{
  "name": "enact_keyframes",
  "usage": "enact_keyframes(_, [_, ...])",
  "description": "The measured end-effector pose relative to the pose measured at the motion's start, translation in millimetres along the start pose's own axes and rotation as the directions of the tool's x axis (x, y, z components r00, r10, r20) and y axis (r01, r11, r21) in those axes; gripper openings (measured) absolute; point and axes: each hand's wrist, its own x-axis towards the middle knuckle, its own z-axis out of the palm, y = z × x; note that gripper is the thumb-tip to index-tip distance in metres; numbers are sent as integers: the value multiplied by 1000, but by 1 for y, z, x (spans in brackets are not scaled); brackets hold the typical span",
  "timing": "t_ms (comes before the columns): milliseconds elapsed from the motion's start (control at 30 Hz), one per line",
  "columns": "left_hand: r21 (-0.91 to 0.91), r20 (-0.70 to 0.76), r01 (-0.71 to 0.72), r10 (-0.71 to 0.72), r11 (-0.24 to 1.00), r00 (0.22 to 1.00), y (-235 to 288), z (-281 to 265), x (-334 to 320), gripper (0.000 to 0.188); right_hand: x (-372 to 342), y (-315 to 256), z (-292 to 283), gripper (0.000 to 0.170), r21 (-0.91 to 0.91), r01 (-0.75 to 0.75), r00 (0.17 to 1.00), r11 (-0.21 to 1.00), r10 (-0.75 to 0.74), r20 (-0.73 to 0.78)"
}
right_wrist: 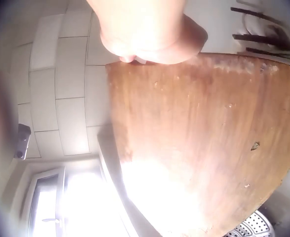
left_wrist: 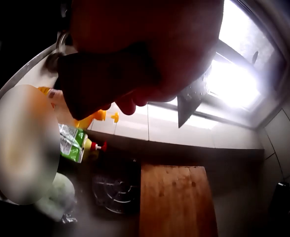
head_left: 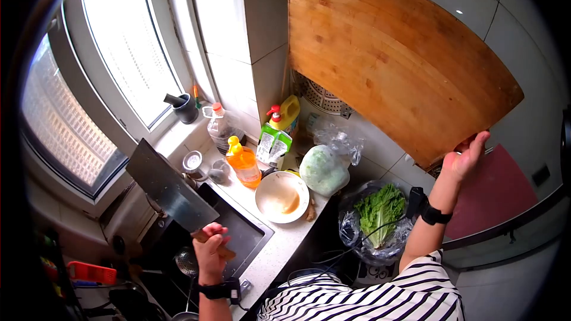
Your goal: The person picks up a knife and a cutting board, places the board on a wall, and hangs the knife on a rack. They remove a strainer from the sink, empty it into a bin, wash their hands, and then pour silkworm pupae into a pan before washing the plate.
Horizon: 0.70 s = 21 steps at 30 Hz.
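A large wooden cutting board (head_left: 392,53) is held up at the right by its near edge, which the right hand (head_left: 464,160) grips; in the right wrist view the hand (right_wrist: 150,34) lies at the edge of the board (right_wrist: 199,128). At the lower left, the left hand (head_left: 213,252) grips the handle of a broad cleaver (head_left: 169,187), its blade over the sink's side. The left wrist view shows that hand (left_wrist: 154,54) dark around the handle (left_wrist: 100,79), with part of the blade (left_wrist: 190,101) beyond.
On the counter (head_left: 285,255) stand a white bowl (head_left: 282,197), an orange bottle (head_left: 244,166), a wrapped green-white vegetable (head_left: 324,170) and a yellow bottle (head_left: 288,113). Leafy lettuce (head_left: 379,211) lies in a plastic-lined bin below. A sink (head_left: 247,235) is beside the left hand; a mortar (head_left: 185,110) sits by the window.
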Motion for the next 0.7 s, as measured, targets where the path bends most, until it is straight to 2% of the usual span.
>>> enact_keyframes(133, [49, -24, -43, 44, 998, 999, 2, -33, -9, 26, 25, 34, -12, 44, 17, 91, 996, 996, -91, 7])
enact_keyframes(167, [52, -34, -40, 42, 998, 999, 2, -38, -14, 25, 28, 39, -14, 47, 10, 89, 995, 996, -90, 51])
enact_keyframes(300, [71, -78, -11, 16, 997, 997, -5, -46, -35, 22, 32, 59, 0, 44, -15, 162, 984, 987, -162, -73])
enact_keyframes(400, [55, -126, 20, -13, 998, 992, -9, -42, -47, 20, 37, 67, 4, 41, -19, 117, 987, 993, -118, -107])
enact_keyframes(533, [61, -153, 72, -62, 995, 986, -15, -38, -54, 15, 44, 70, 11, 39, -69, 129, 983, 989, -137, -120])
enact_keyframes(700, [1, -204, 4, -4, 1000, 979, -20, -36, -59, 18, 54, 68, 16, 36, -119, 47, 984, 992, -67, -166])
